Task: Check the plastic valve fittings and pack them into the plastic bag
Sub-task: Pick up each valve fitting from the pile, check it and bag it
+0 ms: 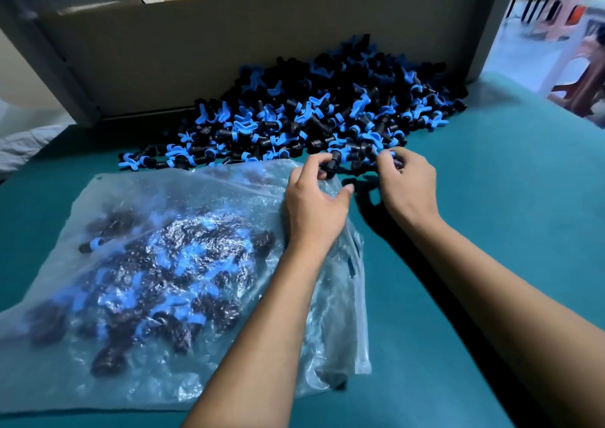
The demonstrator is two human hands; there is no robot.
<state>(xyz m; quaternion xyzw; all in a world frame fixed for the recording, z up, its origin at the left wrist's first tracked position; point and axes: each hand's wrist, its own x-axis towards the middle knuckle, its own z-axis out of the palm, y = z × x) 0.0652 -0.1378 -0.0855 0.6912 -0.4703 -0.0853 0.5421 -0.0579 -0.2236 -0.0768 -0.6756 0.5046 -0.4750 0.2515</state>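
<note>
A big heap of black valve fittings with blue handles (320, 113) lies on the green table against a cardboard wall. A clear plastic bag (157, 264) lies flat at the front left, with several fittings showing through it. My left hand (314, 205) hovers over the bag's upper right corner and pinches a black fitting (330, 165) at the heap's near edge. My right hand (409, 188) is just to its right, fingers curled round a blue-handled fitting (388, 159) at the heap's edge.
The green table (491, 231) stretches to the right and front. An upright cardboard panel (229, 44) backs the heap. Beyond the table's right edge are pink and red stools (576, 77). A grey cloth (29, 143) lies off the left edge.
</note>
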